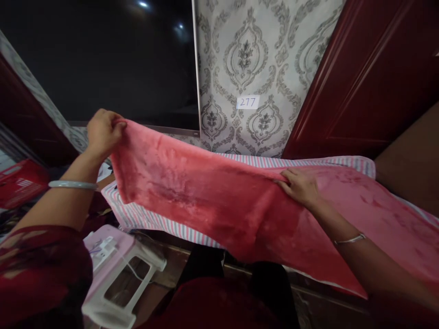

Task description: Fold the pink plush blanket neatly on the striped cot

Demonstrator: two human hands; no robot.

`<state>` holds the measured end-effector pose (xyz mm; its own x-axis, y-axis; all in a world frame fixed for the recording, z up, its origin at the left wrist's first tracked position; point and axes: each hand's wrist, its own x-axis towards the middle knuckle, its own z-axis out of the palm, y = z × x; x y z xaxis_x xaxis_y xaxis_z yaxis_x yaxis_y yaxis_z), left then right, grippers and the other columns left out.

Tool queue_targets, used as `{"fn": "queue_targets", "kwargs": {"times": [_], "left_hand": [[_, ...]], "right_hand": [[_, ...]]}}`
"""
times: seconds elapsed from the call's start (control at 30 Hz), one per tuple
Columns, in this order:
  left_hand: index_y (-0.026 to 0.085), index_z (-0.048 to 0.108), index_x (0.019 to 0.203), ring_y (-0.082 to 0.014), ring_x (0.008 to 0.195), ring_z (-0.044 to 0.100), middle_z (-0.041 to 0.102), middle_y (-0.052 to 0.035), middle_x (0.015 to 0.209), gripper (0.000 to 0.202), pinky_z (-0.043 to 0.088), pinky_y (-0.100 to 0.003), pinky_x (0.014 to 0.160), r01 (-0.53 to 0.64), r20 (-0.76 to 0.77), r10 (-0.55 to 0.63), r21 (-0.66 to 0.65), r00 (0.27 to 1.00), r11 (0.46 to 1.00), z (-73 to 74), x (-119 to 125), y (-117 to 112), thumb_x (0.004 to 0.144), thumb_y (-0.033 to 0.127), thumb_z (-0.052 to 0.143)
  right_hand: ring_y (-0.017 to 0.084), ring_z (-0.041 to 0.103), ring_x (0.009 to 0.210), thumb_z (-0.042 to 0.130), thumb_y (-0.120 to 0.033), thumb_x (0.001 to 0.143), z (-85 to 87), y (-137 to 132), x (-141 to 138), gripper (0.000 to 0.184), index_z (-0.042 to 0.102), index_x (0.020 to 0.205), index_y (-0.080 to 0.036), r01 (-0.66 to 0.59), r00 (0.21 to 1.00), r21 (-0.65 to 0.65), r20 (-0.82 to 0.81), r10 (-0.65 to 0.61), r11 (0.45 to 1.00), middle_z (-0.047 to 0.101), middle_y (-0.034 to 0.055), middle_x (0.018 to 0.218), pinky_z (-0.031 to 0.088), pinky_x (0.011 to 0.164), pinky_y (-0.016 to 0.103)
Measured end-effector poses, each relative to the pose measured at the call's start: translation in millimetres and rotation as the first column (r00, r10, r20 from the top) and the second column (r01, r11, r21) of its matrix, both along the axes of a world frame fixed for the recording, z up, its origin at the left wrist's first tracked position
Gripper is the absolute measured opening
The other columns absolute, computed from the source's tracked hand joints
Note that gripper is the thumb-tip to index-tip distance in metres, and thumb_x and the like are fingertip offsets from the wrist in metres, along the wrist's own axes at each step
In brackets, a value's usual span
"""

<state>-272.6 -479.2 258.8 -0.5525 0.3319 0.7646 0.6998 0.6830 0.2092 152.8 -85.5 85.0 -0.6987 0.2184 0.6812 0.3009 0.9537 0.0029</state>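
Observation:
A pink plush blanket (212, 196) stretches across a board with a pink and grey striped cover (154, 221). My left hand (102, 131) is closed on the blanket's left corner and holds it raised above the board. My right hand (301, 186) rests on the blanket near the middle, fingers pressed together on a fold of the cloth. A pale bangle circles my left wrist and a thin silver one my right wrist. The blanket's lower edge hangs over the front of the board.
A dark TV screen (103, 59) hangs on patterned wallpaper bearing a paper label "277" (247, 102). A dark red door (370, 77) stands at right. A pale plastic stool (120, 274) sits low at left, and a red basket (20, 180) at far left.

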Motion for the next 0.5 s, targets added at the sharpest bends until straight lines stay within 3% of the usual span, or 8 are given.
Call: {"fn": "queue_targets", "kwargs": {"times": [0.1, 0.23, 0.37, 0.5], "left_hand": [[0.008, 0.068, 0.110, -0.0235, 0.115, 0.057, 0.063, -0.0090, 0.110, 0.028, 0.043, -0.038, 0.108, 0.036, -0.049, -0.034, 0.036, 0.998, 0.999, 14.1, 13.7, 3.7, 0.089, 0.021, 0.056], [0.007, 0.067, 0.111, -0.0254, 0.120, 0.056, 0.062, -0.0084, 0.111, 0.027, 0.041, -0.040, 0.109, 0.073, -0.097, -0.068, 0.043, 0.993, 0.996, 32.6, 36.2, 10.9, 0.090, 0.021, 0.057], [0.008, 0.068, 0.112, -0.0269, 0.124, 0.054, 0.061, -0.0092, 0.114, 0.028, 0.040, -0.043, 0.111, 0.099, -0.106, -0.093, 0.053, 0.990, 0.994, 48.6, 53.0, 14.7, 0.092, 0.024, 0.057], [0.010, 0.069, 0.116, -0.0302, 0.127, 0.051, 0.059, -0.0092, 0.116, 0.035, 0.038, -0.052, 0.114, 0.091, -0.063, -0.087, 0.071, 0.994, 0.993, 58.4, 46.3, 11.7, 0.091, 0.032, 0.058]], "right_hand": [[0.022, 0.053, 0.074, 0.049, -0.045, 0.092, -1.0, 14.1, 6.9, 0.029, 0.055, 0.074, -0.023, 0.039, 0.999, -0.075, -0.020, -0.041, 0.996, 0.058, 0.0076, 0.078, 0.034, 0.063, 0.032], [0.021, 0.054, 0.070, 0.050, -0.042, 0.087, -22.1, 23.7, 10.7, 0.024, 0.051, 0.071, -0.024, 0.016, 0.999, -0.253, -0.031, -0.025, 0.967, 0.060, 0.0064, 0.074, 0.036, 0.063, 0.032], [0.021, 0.056, 0.065, 0.050, -0.037, 0.082, -41.8, 12.0, 8.7, 0.016, 0.056, 0.077, -0.024, 0.003, 0.997, -0.423, -0.065, -0.033, 0.906, 0.064, 0.0045, 0.072, 0.038, 0.060, 0.030], [0.021, 0.059, 0.066, 0.047, -0.035, 0.081, -44.8, -0.1, 5.1, 0.018, 0.059, 0.076, -0.023, -0.006, 0.981, -0.479, -0.171, -0.087, 0.878, 0.067, 0.0047, 0.072, 0.042, 0.061, 0.030]]}}
